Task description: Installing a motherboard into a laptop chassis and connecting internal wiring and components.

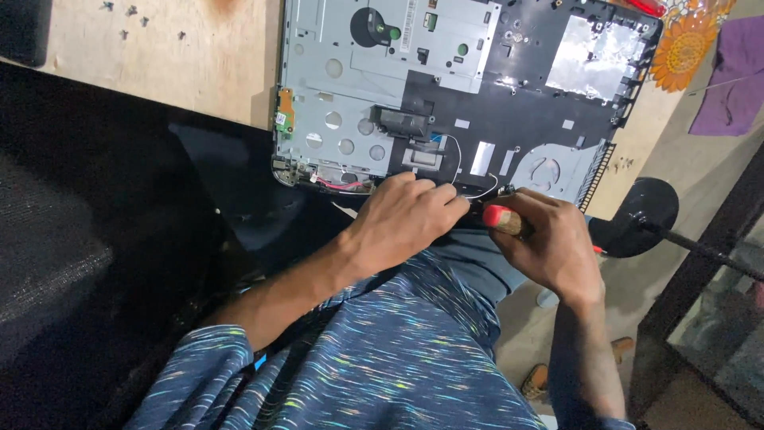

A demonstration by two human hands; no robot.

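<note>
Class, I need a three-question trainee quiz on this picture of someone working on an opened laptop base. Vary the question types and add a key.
1. True or false: the right hand grips a screwdriver with a red and amber handle.
2. Where does the left hand rest?
A. on the loose screws on the wooden table
B. at the near edge of the opened laptop base
C. on the shiny foil patch
3. Fill in: a thin ____ wire loops across the dark part of the base.

Key: 1 true; 2 B; 3 white.
</note>
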